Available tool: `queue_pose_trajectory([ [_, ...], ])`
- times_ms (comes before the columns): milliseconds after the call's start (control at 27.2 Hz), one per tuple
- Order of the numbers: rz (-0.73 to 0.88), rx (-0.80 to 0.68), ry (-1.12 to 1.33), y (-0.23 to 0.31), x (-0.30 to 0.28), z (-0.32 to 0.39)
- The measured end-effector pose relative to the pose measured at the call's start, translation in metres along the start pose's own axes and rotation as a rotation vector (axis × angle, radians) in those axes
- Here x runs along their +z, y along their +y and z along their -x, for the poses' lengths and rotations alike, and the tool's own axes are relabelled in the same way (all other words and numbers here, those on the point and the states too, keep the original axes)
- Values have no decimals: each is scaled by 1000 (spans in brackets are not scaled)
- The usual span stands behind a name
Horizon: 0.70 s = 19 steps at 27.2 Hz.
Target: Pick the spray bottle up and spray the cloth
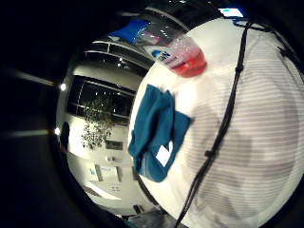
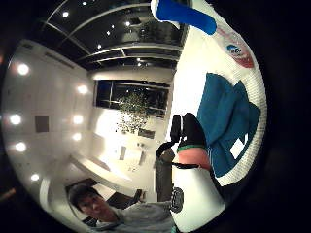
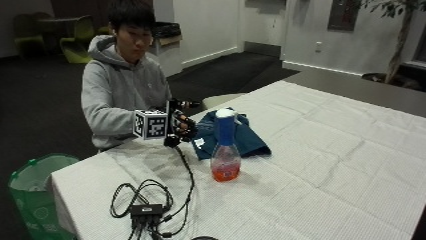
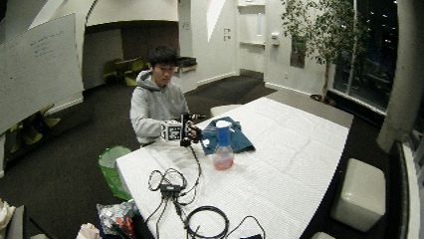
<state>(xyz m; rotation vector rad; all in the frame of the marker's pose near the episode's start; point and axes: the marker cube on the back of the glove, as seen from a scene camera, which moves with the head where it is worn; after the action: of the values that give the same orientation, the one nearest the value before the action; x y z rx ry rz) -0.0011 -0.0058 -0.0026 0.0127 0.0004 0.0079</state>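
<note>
A spray bottle (image 3: 225,150) with a blue head and red liquid stands upright on the white table (image 3: 319,165). Just behind it lies a crumpled blue cloth (image 3: 244,138) with a white label. My gloved right hand (image 3: 182,129) hovers above the table's near corner in front of the person, left of the cloth and apart from the bottle. It holds nothing and its fingers look relaxed. In the little finger side palm view the bottle (image 1: 183,58) stands beyond the cloth (image 1: 156,130). The thumb side palm view shows the bottle's blue head (image 2: 187,14) past the cloth (image 2: 226,119).
A green bin (image 3: 30,192) stands on the floor by the table's left corner. The striped tablecloth stretches wide to the right of the bottle. A pale stool (image 4: 358,194) stands off the table's far side.
</note>
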Motion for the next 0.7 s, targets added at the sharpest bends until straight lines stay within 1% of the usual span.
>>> queue_pose_trajectory([
  [147, -19, 9, 2, -10, -5, 2],
  [478, 8, 24, -21, -4, 0, 5],
  [699, 36, 103, -50, -12, 3, 7],
])
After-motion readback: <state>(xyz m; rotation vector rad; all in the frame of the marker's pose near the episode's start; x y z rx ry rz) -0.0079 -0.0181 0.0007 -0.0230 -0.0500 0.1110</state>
